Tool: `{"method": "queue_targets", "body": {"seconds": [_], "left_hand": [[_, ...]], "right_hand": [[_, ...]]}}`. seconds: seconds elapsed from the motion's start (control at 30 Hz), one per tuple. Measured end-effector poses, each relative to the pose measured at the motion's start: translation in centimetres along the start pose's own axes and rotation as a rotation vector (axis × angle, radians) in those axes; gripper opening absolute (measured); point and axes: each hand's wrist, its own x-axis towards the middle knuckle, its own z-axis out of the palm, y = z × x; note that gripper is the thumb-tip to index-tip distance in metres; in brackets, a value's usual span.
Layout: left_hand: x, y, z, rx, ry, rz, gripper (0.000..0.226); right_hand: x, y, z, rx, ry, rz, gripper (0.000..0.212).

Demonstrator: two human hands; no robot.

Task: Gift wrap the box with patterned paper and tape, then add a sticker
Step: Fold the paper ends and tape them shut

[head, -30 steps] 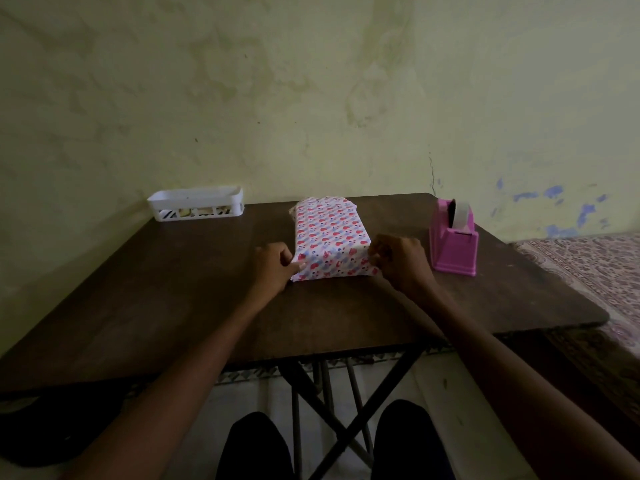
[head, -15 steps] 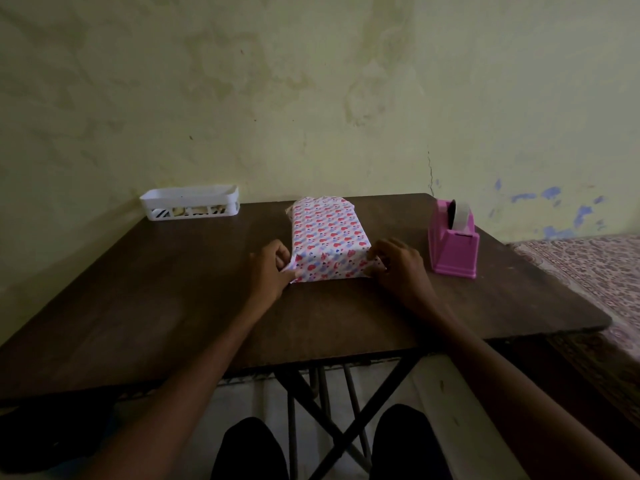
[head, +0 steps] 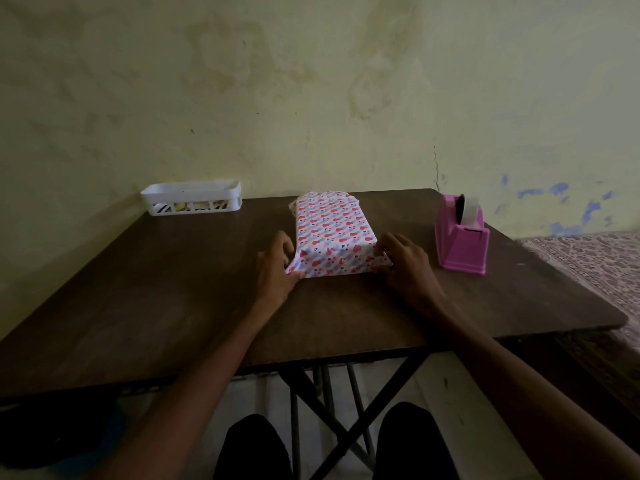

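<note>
Box [head: 332, 223] mid table [head: 173, 289], long axis near edge→far edge; L hand [head: 277, 268] & R hand [head: 405, 268] each appar. pinch a patterned paper [head: 332, 263] corner at its near end; tape dispenser [head: 460, 237] nearer R hand.

The lone head camera sits above the table [head: 156, 289]'s near edge, facing forward and down, close to the box [head: 332, 223], toward the wall [head: 277, 98].
</note>
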Motion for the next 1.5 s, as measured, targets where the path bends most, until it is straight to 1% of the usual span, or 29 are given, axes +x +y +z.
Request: {"method": "queue_targets", "body": {"seconds": [0.13,0.23,0.33,0.4,0.5,0.53,0.63,0.73,0.83,0.93,1.0,1.07,1.13,1.27,1.5], "left_hand": [[-0.1,0.0,-0.1,-0.028,-0.002,0.030,0.038],[-0.1,-0.1,-0.5,-0.103,0.022,0.025,0.039],[0.4,0.4,-1.1,-0.246,0.133,0.033,0.044],[1.2,1.6,-2.3,-0.284,0.223,0.044,0.047],[3.1,3.8,-4.3,-0.373,0.351,0.064,0.048],[4.0,4.9,-5.3,-0.416,0.390,0.061,0.045],[6.3,7.8,-7.5,-0.523,0.417,0.056,0.041],[7.7,9.7,-8.9,-0.586,0.438,0.049,0.040],[8.6,10.6,-9.3,-0.579,0.443,0.049,0.033],[9.2,11.0,-8.8,-0.473,0.409,0.129,0.025],[9.4,11.0,-8.2,-0.347,0.369,0.166,0.022],[9.5,10.8,-7.6,-0.253,0.306,0.200,0.016],[9.4,10.3,-7.0,-0.198,0.270,0.253,0.021],[8.9,9.8,-6.3,-0.133,0.350,0.292,0.026],[9.7,10.2,-6.5,-0.137,0.426,0.306,0.016]], "right_hand": [[0.0,-0.1,-0.2,0.058,0.013,0.017,0.034],[0.0,-0.8,-0.6,0.121,0.077,0.052,0.035],[0.4,-1.8,-1.5,0.232,0.222,0.081,0.036],[1.4,-2.5,-2.8,0.330,0.311,0.085,0.038],[4.0,-3.6,-5.7,0.489,0.391,0.112,0.034],[5.1,-4.1,-7.1,0.541,0.401,0.135,0.032],[7.9,-5.2,-10.2,0.712,0.384,0.237,0.025],[9.3,-6.2,-12.1,0.904,0.386,0.268,0.024],[10.0,-7.0,-13.5,0.976,0.416,0.291,0.025],[10.3,-7.3,-13.9,0.886,0.425,0.302,0.024],[10.5,-7.3,-13.6,0.736,0.423,0.308,0.020],[10.7,-7.4,-13.2,0.577,0.420,0.318,0.022],[10.9,-7.3,-12.7,0.462,0.410,0.334,0.024],[10.9,-7.1,-12.0,0.351,0.406,0.325,0.024],[11.1,-7.4,-12.6,0.285,0.430,0.269,0.021]]}}
